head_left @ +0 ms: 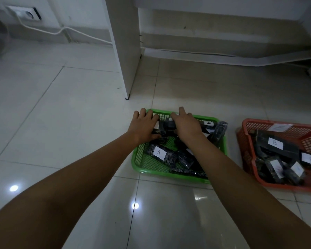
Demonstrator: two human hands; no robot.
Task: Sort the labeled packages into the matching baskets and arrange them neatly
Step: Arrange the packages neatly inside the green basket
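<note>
Both hands are laid on dark packages at the far end of the green basket [142, 164], a little right of the frame's centre. The left hand [144, 125] is spread, its fingers nearly straight and reaching over the basket's far left rim, while its thumb is pressed against a dark package [164, 127] between the two hands. The right hand [184, 124] is set palm down on the same cluster, its fingers bent over the packages; whether its grip is closed round one or merely pressed on top cannot be told, since the fingertips are hidden.

Sorting appears largely done, and the arranging step is judged to be in hand. In the green basket, packages marked A are seen: one labelled package [159, 152] lies near the front left, another A label [208, 123] shows at the back right, and a rolled dark package [219, 131] is propped on the right rim, partly outside. At the right edge of the frame, the red basket [248, 126] holds packages marked B [275, 143], lying at mixed angles. Both baskets rest on the tiled floor [70, 123]; no loose packages are visible on it.

The next move likely calls for the gathered packages to be squared against the far wall of the green basket, labels kept upward, and the overhanging roll to be drawn inside. The slippery wrapping may let pieces slide, so steady flat pressure is advised.
</note>
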